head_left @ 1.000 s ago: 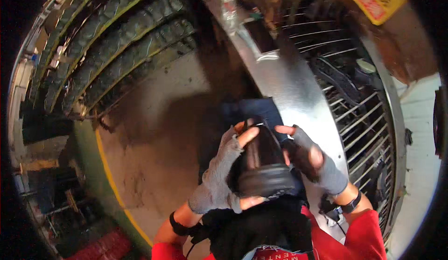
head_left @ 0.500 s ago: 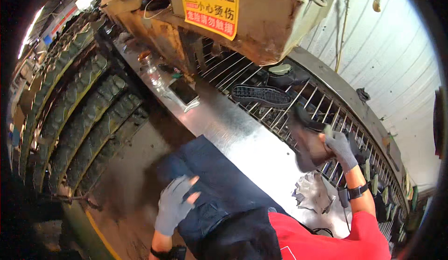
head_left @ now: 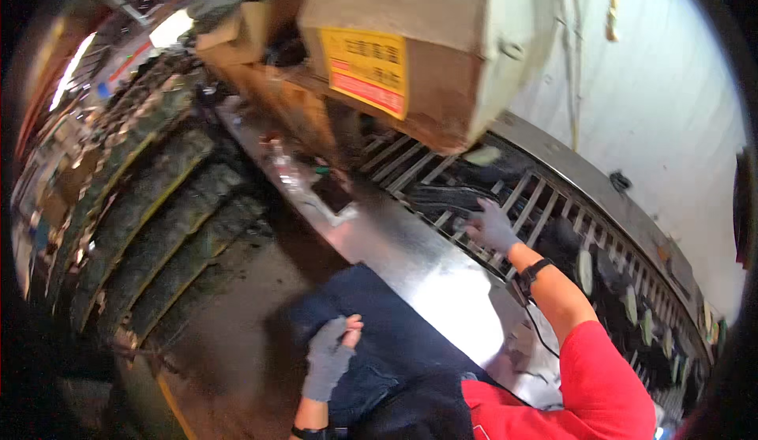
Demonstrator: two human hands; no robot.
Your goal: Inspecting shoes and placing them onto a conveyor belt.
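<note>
My right hand (head_left: 493, 227), in a grey glove with bare fingertips, reaches over the metal slat rack, fingers stretched and somewhat blurred. It is at the edge of a black shoe (head_left: 442, 200) lying with its tread up; I cannot tell whether they touch. A dark shoe (head_left: 559, 238) sits on the slats right of that hand. My left hand (head_left: 330, 357), gloved alike, hangs over my dark trousers (head_left: 367, 314), its fingers curled loosely together with nothing visible in them.
A beige machine housing (head_left: 403, 13) with a yellow and red warning label overhangs the slat rack (head_left: 537, 207). More shoes line its right side. A phone-like dark slab (head_left: 332, 195) and a clear bottle (head_left: 283, 163) lie along the metal ledge (head_left: 387, 235). Tiered shoe racks (head_left: 158, 227) stand left.
My right hand has let go of the dark shoe and moved left to the tread-up shoe. My left hand has shifted slightly right, its fingers closing. The view has tilted, blurring things.
</note>
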